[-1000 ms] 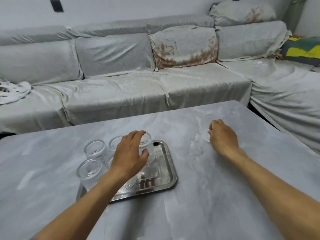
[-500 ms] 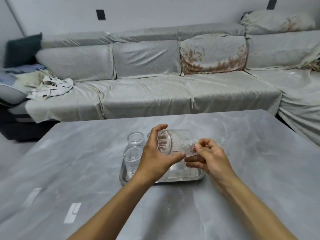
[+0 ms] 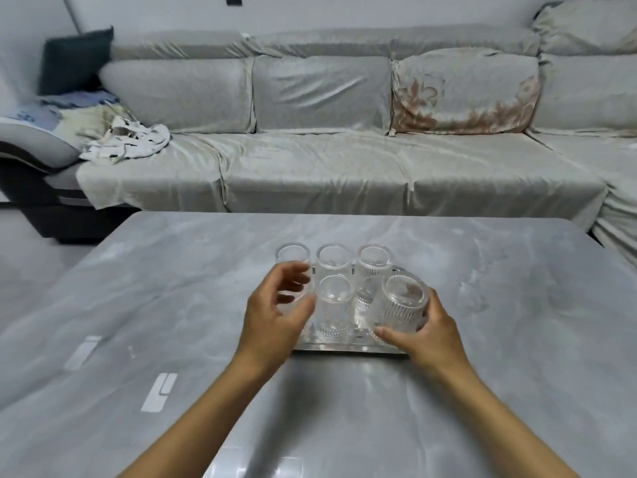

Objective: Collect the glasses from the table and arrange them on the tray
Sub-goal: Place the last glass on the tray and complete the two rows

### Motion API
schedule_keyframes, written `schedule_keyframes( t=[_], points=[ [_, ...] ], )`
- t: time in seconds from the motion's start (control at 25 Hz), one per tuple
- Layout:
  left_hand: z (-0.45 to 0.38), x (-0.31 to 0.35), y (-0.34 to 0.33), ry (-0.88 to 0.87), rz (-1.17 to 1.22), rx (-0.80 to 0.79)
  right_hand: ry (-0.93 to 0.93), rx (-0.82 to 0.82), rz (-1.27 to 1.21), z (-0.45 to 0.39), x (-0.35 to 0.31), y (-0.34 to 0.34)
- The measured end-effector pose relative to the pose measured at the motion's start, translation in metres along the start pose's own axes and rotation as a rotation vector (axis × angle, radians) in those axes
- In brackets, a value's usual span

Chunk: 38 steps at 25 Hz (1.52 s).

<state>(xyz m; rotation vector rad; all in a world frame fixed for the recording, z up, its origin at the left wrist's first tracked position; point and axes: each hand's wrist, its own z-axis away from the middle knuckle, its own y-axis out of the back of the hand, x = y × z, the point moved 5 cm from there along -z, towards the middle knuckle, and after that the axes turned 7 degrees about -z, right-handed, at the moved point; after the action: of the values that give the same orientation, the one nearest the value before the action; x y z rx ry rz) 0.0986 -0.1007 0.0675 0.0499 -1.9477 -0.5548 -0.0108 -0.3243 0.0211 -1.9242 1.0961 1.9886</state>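
Note:
A shiny metal tray [image 3: 344,348] lies on the grey marble table [image 3: 517,322] and holds several clear ribbed glasses. Three stand upright in the back row [image 3: 333,260] and one stands at the front middle [image 3: 334,294]. My right hand [image 3: 431,336] grips another ribbed glass [image 3: 401,307], slightly tilted, at the tray's front right corner. My left hand [image 3: 275,315] hovers over the tray's front left with fingers spread, close beside the front middle glass. Whether it touches a glass I cannot tell.
A long sofa under a pale cover [image 3: 327,167] runs behind the table and wraps around on the right. Crumpled cloths [image 3: 127,139] lie on its left end. The floor [image 3: 27,257] shows past the table's left edge.
The glass held sideways between both hands has gone to my right hand and come down to the tray's front right. My left hand has let go and opened.

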Motion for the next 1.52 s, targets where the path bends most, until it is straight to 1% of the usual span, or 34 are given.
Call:
schedule_keyframes(
  t=[0.04, 0.08, 0.12, 0.16, 0.24, 0.28, 0.36, 0.6, 0.72, 0.84, 0.92, 1.0, 1.08, 1.12, 1.2, 1.28, 1.32, 1.4, 1.52],
  points=[
    [0.005, -0.023, 0.014, 0.099, -0.038, 0.115, -0.019, -0.003, 0.009, -0.003, 0.006, -0.003],
    [0.009, -0.045, 0.023, 0.188, -0.11, 0.167, -0.024, -0.002, 0.024, -0.006, 0.011, -0.007],
    [0.012, -0.063, 0.025, 0.248, -0.191, 0.15, -0.021, -0.001, 0.041, -0.008, 0.014, -0.011],
    [0.014, -0.079, 0.022, 0.277, -0.252, 0.095, -0.014, 0.0, 0.055, -0.01, 0.015, -0.015],
    [0.014, -0.097, 0.014, 0.27, -0.285, 0.007, 0.01, -0.003, 0.079, -0.013, 0.018, -0.023],
    [0.012, -0.1, 0.011, 0.257, -0.283, -0.01, 0.027, -0.006, 0.098, -0.014, 0.019, -0.026],
    [0.009, -0.107, 0.01, 0.238, -0.297, -0.009, 0.05, -0.017, 0.117, -0.016, 0.021, -0.03],
    [0.008, -0.114, 0.009, 0.228, -0.362, -0.005, 0.018, -0.008, 0.119, -0.015, 0.026, -0.033],
    [0.007, -0.113, 0.011, 0.23, -0.347, -0.027, 0.007, -0.051, 0.084, -0.014, 0.027, -0.032],
    [0.004, -0.113, 0.013, 0.248, -0.345, -0.035, 0.005, -0.095, 0.115, -0.017, 0.029, -0.031],
    [0.002, -0.114, 0.014, 0.25, -0.346, -0.087, -0.033, -0.161, 0.107, -0.021, 0.031, -0.029],
    [-0.01, -0.115, 0.022, 0.242, -0.342, -0.176, -0.06, -0.271, 0.12, -0.029, 0.03, -0.021],
    [-0.032, -0.118, 0.033, 0.232, -0.426, -0.267, -0.032, -0.348, 0.298, -0.046, 0.027, -0.01],
    [-0.044, -0.118, 0.036, 0.222, -0.504, -0.335, -0.015, -0.377, 0.384, -0.055, 0.023, -0.006],
    [-0.066, -0.114, 0.032, 0.164, -0.637, -0.503, -0.009, -0.465, 0.46, -0.07, 0.019, -0.004],
    [-0.079, -0.109, 0.023, 0.088, -0.7, -0.65, -0.016, -0.569, 0.502, -0.08, 0.016, -0.008],
    [-0.083, -0.11, 0.019, 0.064, -0.705, -0.697, -0.021, -0.612, 0.529, -0.083, 0.017, -0.01],
    [-0.087, -0.115, 0.019, 0.054, -0.685, -0.718, -0.037, -0.647, 0.569, -0.088, 0.019, -0.01],
    [-0.087, -0.118, 0.021, 0.053, -0.655, -0.673, -0.036, -0.634, 0.547, -0.091, 0.018, -0.009]
  ],
)
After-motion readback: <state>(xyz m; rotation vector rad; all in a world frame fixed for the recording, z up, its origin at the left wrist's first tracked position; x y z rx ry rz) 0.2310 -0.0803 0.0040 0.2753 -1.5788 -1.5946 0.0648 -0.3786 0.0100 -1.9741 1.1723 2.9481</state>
